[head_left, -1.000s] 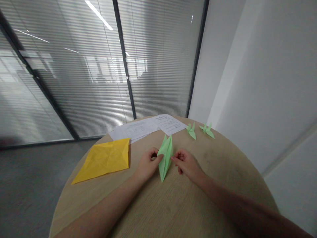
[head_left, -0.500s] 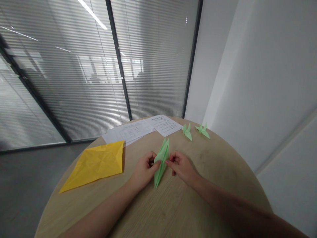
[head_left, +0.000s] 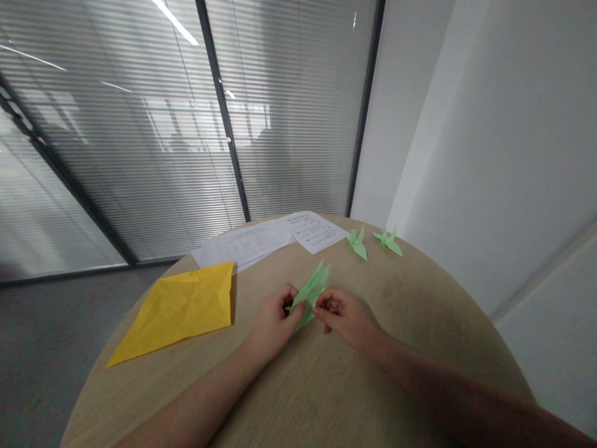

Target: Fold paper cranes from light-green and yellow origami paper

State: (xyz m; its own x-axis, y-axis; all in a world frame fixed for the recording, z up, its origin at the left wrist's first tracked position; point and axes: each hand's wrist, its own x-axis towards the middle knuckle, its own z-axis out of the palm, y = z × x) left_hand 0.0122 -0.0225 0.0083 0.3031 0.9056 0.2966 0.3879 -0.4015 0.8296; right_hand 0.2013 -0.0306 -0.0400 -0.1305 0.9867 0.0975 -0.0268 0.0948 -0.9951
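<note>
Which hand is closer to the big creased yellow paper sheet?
Left. The left hand is right of the creased yellow paper sheet; the right hand is farther right, beyond the folded pale-green paper.

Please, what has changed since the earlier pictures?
The folded light green paper has turned clockwise in view, its far tips leaning further right. The left hand still holds it; the right hand remains at its right edge. The creased yellow paper, white printed paper sheets and two small green paper birds stayed in place.

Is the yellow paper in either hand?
No, the yellow paper lies on the table, clear of the left hand and right hand, both at the green paper.
</note>
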